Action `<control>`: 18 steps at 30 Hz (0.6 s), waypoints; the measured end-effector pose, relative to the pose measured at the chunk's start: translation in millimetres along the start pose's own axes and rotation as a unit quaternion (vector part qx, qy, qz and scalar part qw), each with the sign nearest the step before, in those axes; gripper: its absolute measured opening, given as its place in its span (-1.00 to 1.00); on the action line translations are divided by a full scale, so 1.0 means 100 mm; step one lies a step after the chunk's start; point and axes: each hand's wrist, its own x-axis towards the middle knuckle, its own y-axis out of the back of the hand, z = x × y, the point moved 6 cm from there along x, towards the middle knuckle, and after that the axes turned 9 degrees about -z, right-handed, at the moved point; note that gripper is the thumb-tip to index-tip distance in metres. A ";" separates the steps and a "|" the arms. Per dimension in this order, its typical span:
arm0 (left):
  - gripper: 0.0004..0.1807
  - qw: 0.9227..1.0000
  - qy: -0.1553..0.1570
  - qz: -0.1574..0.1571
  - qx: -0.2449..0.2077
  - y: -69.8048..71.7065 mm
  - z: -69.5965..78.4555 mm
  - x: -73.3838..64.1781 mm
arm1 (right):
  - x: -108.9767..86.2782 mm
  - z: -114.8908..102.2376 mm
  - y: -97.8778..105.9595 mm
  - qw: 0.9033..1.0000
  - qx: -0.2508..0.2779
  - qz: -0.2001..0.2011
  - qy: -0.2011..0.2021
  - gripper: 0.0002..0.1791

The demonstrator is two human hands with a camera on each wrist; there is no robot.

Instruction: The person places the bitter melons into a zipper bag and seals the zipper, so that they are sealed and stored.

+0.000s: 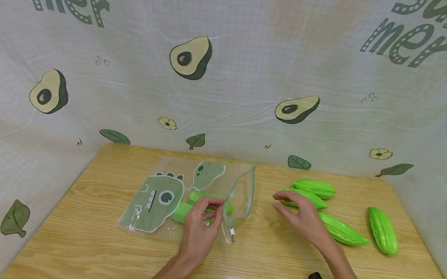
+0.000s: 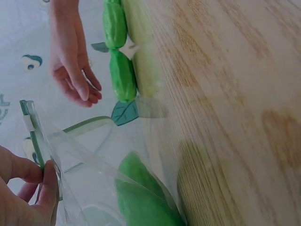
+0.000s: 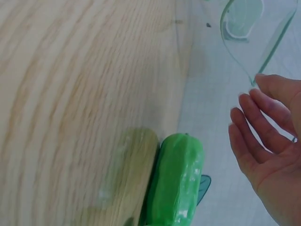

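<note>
A clear zip bag (image 1: 153, 203) with green cartoon monsters lies on the table, its mouth spread open to the right. Green ridged gourds (image 1: 181, 212) show through the plastic inside it. At the mouth, my left hand (image 1: 197, 234) pinches the bag's edge between thumb and fingers; the left wrist view shows the zip strip (image 2: 35, 136) by that grip. My right hand (image 1: 304, 219) hovers right of the mouth, fingers gently bent and nothing in them. Below and behind it lie loose gourds, among them a long gourd (image 1: 344, 231) and a rear gourd (image 1: 315, 188).
One more gourd (image 1: 383, 231) lies apart near the table's right side. The wooden table (image 1: 264, 271) meets a printed cloth (image 1: 239, 89) hung behind and at both sides. A white zip slider (image 1: 232, 231) sits at the bag's near corner.
</note>
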 end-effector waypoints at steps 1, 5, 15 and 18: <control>-0.82 1.000 0.001 0.000 -0.002 0.00 0.00 0.00 | -0.02 0.01 0.01 1.000 -0.001 0.003 0.000 -0.77; -0.82 1.000 0.000 0.001 0.001 0.00 -0.01 0.01 | -0.09 0.04 0.07 1.000 -0.007 0.016 -0.005 -0.77; -0.83 1.000 0.003 0.000 0.004 0.00 -0.01 0.01 | -0.27 0.10 0.21 0.998 -0.034 0.048 -0.023 -0.73; -0.83 1.000 0.004 -0.001 0.003 0.00 -0.01 0.01 | -0.34 0.12 0.25 0.997 -0.040 0.053 -0.029 -0.72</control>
